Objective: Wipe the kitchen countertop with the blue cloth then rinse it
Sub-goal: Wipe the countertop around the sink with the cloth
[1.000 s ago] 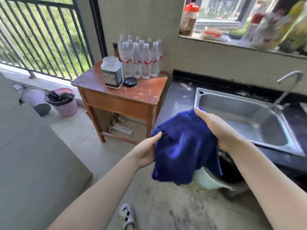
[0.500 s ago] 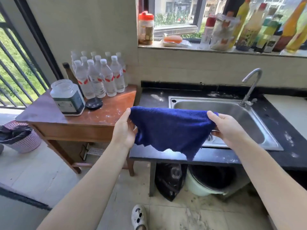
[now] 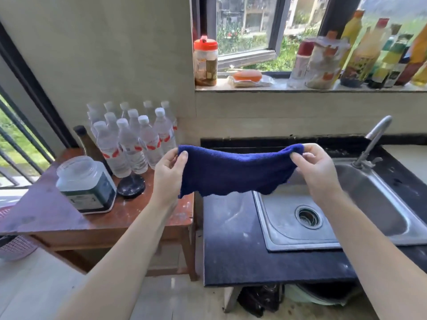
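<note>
The blue cloth (image 3: 233, 173) hangs stretched out flat in the air above the left end of the black countertop (image 3: 233, 245). My left hand (image 3: 169, 172) pinches its upper left corner and my right hand (image 3: 316, 168) pinches its upper right corner. The cloth's ragged lower edge dangles over the counter and the left rim of the steel sink (image 3: 286, 229). The sink's drain is visible below my right hand. A curved metal tap (image 3: 374, 142) stands at the sink's back right. White specks and dust lie on the countertop.
A wooden side table (image 3: 57, 218) left of the counter carries several water bottles (image 3: 131, 139), a large jar (image 3: 86, 184) and a black lid (image 3: 131, 186). The window sill (image 3: 265, 87) holds a red-lidded jar (image 3: 205, 61), a soap and several bottles. Bags and a basin sit under the counter.
I have come closer to the counter and my view has swung right toward the sink. My hands lifted the cloth and spread it wider, from bunched to stretched between both hands.
</note>
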The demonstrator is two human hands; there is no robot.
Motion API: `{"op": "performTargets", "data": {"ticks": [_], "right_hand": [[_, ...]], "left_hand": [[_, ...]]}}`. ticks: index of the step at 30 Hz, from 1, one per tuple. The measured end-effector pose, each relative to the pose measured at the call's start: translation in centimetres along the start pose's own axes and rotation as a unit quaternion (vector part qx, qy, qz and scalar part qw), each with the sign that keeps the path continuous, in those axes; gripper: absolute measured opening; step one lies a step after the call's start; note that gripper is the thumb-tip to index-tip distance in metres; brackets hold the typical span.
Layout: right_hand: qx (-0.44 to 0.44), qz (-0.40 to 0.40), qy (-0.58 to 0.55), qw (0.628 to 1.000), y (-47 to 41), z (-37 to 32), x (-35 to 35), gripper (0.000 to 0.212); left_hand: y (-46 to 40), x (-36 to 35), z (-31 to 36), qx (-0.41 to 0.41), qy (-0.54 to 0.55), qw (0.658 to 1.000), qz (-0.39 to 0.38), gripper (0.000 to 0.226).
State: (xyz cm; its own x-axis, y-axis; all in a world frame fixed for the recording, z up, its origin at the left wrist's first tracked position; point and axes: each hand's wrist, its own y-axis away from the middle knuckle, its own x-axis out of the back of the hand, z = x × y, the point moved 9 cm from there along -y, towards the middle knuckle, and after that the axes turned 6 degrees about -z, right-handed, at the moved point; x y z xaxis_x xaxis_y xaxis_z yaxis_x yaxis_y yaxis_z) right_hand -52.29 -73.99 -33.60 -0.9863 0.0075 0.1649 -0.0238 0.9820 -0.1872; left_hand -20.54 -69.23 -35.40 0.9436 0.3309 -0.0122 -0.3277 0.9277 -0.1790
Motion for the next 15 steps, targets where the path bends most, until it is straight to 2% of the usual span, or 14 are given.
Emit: {"op": "performTargets", "data": {"ticks": [3,6,10,13,15], "right_hand": [[-0.004,0.042,0.036,0.998,-0.9,-0.1,-0.9,0.017],[-0.022,0.027,0.063,0.997,-0.7,-0.1,-3.9,0.014],[-0.02,-0.082,0.084,0.993,0.9,-0.4,-10.7,0.012],[0.012,-0.173,0.14,0.975,1.6,-0.7,-14.0,0.032],[0.025,-0.192,0.161,0.968,1.2,-0.9,-14.3,0.041]], "left_hand": [[-1.4,-0.1,-1.0,-0.004,-0.115,0.993,0.008,0.015],[-1.2,-2.2,-2.4,0.055,-0.19,0.98,-0.029,0.021],[1.4,-7.5,-1.4,0.071,-0.127,0.972,-0.183,0.033],[2.1,-8.3,-0.3,0.081,-0.124,0.957,-0.248,0.043],[1.8,-8.1,0.2,0.099,-0.117,0.946,-0.287,0.048]]}}
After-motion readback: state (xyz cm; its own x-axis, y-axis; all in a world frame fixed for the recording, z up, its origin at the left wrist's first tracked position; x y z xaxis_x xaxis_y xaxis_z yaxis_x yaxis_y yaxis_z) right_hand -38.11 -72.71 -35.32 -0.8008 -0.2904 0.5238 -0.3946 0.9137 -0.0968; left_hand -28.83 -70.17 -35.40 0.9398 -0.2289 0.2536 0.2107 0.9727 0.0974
